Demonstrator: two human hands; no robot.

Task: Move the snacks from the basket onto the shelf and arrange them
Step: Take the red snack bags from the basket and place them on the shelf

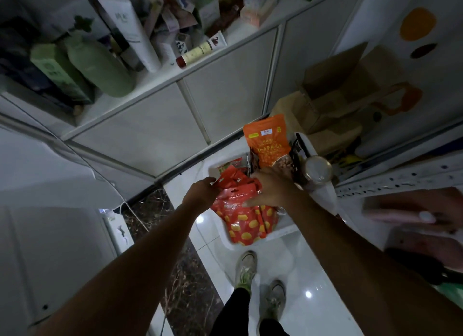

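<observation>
where the right hand (pixel 269 189) lies, snack packets (pixel 240 220) half hidden

A dim room with glossy white floor tiles (pixel 313 273), white cabinet doors (pixel 225 90) and stacked cardboard boxes (pixel 338 97).

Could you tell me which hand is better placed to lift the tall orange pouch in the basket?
Probably the right hand: it lies just below the tall orange pouch, near its base. The left hand is further off, at the red packets by the white basket's left rim.
</observation>
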